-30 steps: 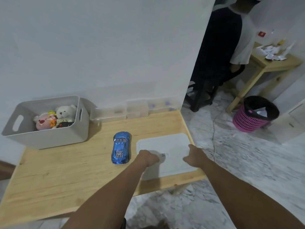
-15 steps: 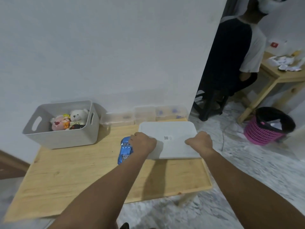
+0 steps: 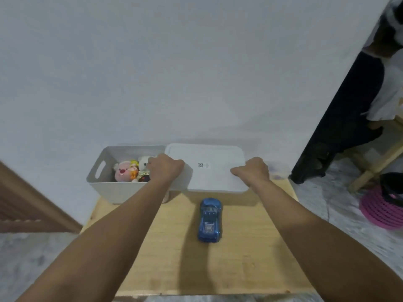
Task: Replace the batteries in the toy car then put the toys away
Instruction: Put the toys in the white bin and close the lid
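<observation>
Your glossy blue toy car [image 3: 209, 221] sits on the wooden worktop [image 3: 250, 258] near its far edge, well apart from both hands. Your left hand [image 3: 166, 168] and right hand [image 3: 253, 170] each have a grip curled on the flat white plastic lid [image 3: 213, 153], held over the grey plastic bin [image 3: 102, 171] of plush toys [image 3: 130, 171]. The likely slip: close the bin now and the car gets left out, batteries unchanged.

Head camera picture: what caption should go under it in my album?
Both hands, left hand and right hand, hold a white lid beside the toy bin; blue toy car waits.
</observation>
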Action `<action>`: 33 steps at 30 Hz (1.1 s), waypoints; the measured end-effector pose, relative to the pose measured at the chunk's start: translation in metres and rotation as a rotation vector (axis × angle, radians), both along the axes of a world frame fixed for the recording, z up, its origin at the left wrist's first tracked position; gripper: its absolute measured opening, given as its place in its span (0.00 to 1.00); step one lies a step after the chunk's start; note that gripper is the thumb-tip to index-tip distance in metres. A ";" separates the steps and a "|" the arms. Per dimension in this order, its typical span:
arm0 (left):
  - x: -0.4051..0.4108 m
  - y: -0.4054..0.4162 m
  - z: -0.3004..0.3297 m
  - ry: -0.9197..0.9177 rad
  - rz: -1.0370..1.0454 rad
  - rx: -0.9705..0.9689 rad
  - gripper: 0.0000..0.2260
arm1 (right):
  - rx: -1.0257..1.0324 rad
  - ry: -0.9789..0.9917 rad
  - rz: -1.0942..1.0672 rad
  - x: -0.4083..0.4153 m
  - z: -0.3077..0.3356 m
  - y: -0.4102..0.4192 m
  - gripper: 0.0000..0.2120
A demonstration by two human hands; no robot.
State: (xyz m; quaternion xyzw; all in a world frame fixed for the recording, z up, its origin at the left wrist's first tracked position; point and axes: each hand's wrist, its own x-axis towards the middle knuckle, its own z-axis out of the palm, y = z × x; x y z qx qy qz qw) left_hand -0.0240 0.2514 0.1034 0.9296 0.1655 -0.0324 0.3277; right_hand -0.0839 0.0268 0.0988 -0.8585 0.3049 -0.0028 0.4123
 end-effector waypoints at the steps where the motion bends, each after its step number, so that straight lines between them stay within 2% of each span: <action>1: 0.006 0.016 0.004 0.006 0.025 0.005 0.25 | -0.005 -0.005 0.013 0.008 0.002 0.015 0.14; 4: 0.025 0.065 0.007 0.015 0.051 0.048 0.22 | 0.017 -0.011 0.059 0.030 0.005 0.061 0.13; 6: 0.036 0.096 0.005 0.043 0.068 0.009 0.18 | 0.041 0.000 0.086 0.044 0.005 0.091 0.15; 8: 0.045 0.124 0.003 0.062 0.087 -0.025 0.19 | 0.059 0.007 0.110 0.057 0.004 0.119 0.15; 11: 0.056 0.160 0.002 0.057 0.110 0.004 0.21 | 0.070 0.018 0.145 0.073 -0.001 0.157 0.09; 13: 0.065 0.182 -0.002 0.065 0.142 0.016 0.23 | 0.052 0.022 0.158 0.083 -0.004 0.180 0.08; 17: 0.083 0.221 -0.013 0.106 0.132 -0.083 0.19 | 0.030 0.053 0.168 0.098 -0.012 0.214 0.08; 19: 0.089 0.235 -0.019 0.104 0.067 -0.148 0.13 | 0.010 0.065 0.161 0.102 -0.017 0.226 0.08; 23: 0.095 0.250 -0.030 0.099 -0.014 -0.140 0.07 | -0.048 0.062 0.134 0.106 -0.022 0.236 0.06; 27: 0.097 0.249 -0.036 0.061 -0.052 -0.120 0.10 | -0.106 0.054 0.113 0.107 -0.025 0.236 0.05; 29: 0.097 0.247 -0.037 0.048 -0.029 -0.137 0.09 | -0.140 0.053 0.113 0.106 -0.026 0.239 0.09; 31: 0.097 0.245 -0.041 0.010 -0.035 -0.071 0.22 | -0.187 0.048 0.142 0.107 -0.028 0.244 0.18; 33: 0.098 0.241 -0.043 -0.068 -0.115 0.045 0.27 | -0.239 0.042 0.206 0.108 -0.029 0.249 0.24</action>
